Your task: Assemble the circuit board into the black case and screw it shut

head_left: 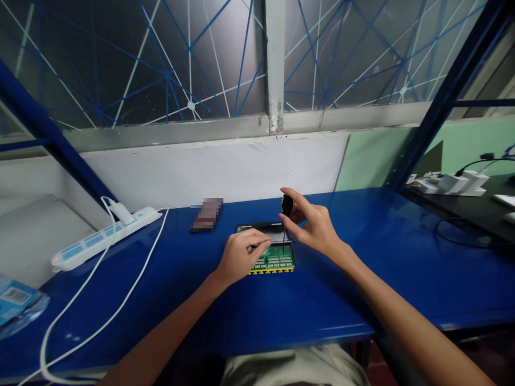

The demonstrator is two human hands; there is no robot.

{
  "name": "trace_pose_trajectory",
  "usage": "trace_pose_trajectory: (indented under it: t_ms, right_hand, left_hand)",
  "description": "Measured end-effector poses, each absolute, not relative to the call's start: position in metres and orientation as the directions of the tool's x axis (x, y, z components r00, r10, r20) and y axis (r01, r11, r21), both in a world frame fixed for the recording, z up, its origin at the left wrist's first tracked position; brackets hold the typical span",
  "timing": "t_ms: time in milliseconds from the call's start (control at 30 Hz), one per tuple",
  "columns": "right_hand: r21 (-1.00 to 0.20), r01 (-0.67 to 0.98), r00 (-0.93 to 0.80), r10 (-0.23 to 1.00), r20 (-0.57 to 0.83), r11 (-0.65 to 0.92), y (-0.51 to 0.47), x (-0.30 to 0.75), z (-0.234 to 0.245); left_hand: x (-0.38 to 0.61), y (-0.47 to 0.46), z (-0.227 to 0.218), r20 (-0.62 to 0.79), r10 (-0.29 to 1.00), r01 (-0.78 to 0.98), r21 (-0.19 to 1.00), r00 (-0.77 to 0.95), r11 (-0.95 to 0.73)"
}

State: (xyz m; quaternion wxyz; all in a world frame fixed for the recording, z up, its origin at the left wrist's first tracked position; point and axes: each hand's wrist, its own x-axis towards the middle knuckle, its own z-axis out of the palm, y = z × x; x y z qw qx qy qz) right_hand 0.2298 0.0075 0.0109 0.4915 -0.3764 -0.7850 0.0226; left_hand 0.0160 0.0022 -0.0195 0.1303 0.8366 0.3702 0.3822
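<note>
A green circuit board (277, 257) with a row of yellow connectors along its near edge lies in an opened dark device casing (245, 228) on the blue table. My right hand (311, 220) grips a screwdriver (287, 206) by its black and yellow handle. The thin shaft points straight down at the board's right part. Over the board's left side rests my left hand (243, 254), thumb and fingertips pinched together. Whatever may be between those fingertips is too small to make out.
A white power strip (107, 236) with a plugged-in adapter and looping white cable lies at the left. Behind the device is a pixelated flat object (207, 214). A blue plastic package (18, 303) sits at the left edge. White adapters (462, 182) stand on a dark surface at right.
</note>
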Motion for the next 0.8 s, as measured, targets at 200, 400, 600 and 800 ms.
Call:
trace_pose_trajectory:
  t_ms: [200,400,600,800]
  right_hand:
    - [-0.386,0.579,-0.259,0.611,0.748,0.718,0.0042,0.2282,0.0137]
    - [-0.373,0.59,-0.248,0.6,0.76,0.716,0.0025,0.2269,0.0166]
    - [-0.364,0.613,-0.252,0.61,0.751,0.701,0.0018,0.2259,0.0174]
    - [-0.355,0.631,-0.249,0.614,0.749,0.69,0.0016,0.2258,0.0155]
  left_hand:
    - [0.0169,0.002,-0.0184,0.547,0.712,0.52,0.491,0.441,-0.699]
    - [0.0166,0.0026,-0.0192,0.543,0.707,0.512,0.491,0.453,-0.705]
    - [0.0186,-0.0008,-0.0149,0.535,0.705,0.503,0.496,0.465,-0.708]
    - [0.0189,-0.0004,-0.0156,0.546,0.7,0.5,0.492,0.46,-0.713]
